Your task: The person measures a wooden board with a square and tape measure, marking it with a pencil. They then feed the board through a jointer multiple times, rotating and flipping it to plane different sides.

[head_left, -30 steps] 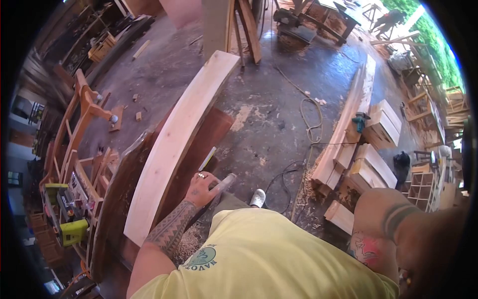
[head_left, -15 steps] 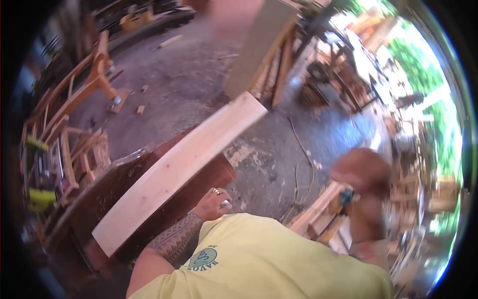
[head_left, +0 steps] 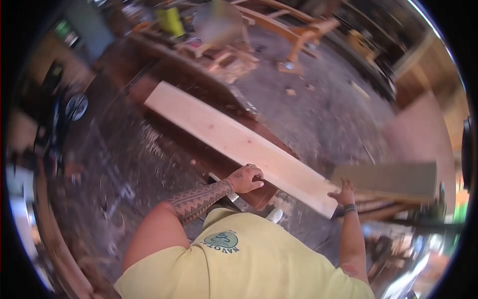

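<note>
A long pale wooden board [head_left: 239, 144] lies slantwise over a reddish-brown wooden surface [head_left: 261, 194]. At the board's near edge is my left hand [head_left: 244, 179], fingers curled and thumb bent toward them; what they hold, if anything, I cannot make out. A ring shows on one finger. My right hand [head_left: 344, 194] is open at the board's right end, its fingers spread over the corner and a dark band round the wrist.
A grey-topped panel [head_left: 388, 180] stands beyond my right hand. Farther off on the floor are an orange-brown wooden frame [head_left: 298, 37] and small wood scraps [head_left: 291, 92]. A dark wheeled thing [head_left: 76, 107] is at left, and wood offcuts [head_left: 224, 57] lie behind the board.
My view has swung left. My right hand has come from the right side to the board's end, fingers spreading. My left hand has moved up to the board's near edge.
</note>
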Demonstrator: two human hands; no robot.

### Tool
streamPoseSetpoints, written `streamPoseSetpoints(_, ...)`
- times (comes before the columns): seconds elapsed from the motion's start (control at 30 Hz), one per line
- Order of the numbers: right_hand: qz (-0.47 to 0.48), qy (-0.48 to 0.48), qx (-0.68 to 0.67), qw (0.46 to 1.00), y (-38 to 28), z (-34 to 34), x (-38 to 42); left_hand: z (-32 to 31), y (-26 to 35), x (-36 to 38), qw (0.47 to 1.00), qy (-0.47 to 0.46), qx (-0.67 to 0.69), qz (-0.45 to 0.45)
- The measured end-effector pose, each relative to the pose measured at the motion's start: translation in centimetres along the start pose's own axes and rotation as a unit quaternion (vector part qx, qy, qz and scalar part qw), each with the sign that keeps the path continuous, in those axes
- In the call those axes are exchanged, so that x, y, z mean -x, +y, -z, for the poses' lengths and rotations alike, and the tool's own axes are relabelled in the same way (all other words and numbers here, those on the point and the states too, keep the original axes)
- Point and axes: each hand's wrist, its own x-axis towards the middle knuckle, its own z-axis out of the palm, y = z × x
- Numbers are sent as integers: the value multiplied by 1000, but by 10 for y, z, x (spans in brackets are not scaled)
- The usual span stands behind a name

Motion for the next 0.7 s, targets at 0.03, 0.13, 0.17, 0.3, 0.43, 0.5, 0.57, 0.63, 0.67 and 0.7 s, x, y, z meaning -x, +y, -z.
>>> streamPoseSetpoints(0.03, 5, -85, 5, 996, 24, -4, -37, -13, 7, 9, 999, 34, 10, 32)
streamPoseSetpoints(0.13, 36, -362, -27, 931, 64, -19, -110, -42, 44, 26, 986, 103, 47, 119)
streamPoseSetpoints(0.17, 1, -393, -117, 912, 73, -25, -116, -54, 57, 32, 979, 124, 63, 147)
streamPoseSetpoints(0.3, -143, -452, -324, 819, 74, -55, -103, -91, 62, 31, 970, 139, 55, 192)
streamPoseSetpoints(0.43, -33, -408, -387, 827, 99, -76, -80, -113, 42, -6, 925, 249, 54, 282)
streamPoseSetpoints(0.5, 50, -361, -342, 866, 88, -71, -39, -114, 30, -32, 890, 292, 102, 334)
streamPoseSetpoints(0.57, 100, -287, -202, 931, 66, -49, 2, -100, 47, -60, 849, 297, 132, 416)
streamPoseSetpoints(0.63, 112, -234, -155, 953, 41, -21, 46, -80, 98, -73, 835, 290, 163, 437)
streamPoseSetpoints(0.67, 120, -211, -164, 956, 16, 2, 72, -84, 99, -84, 829, 276, 166, 457)
streamPoseSetpoints(0.7, 127, -189, -176, 958, 1, 10, 90, -86, 100, -87, 818, 293, 160, 469)
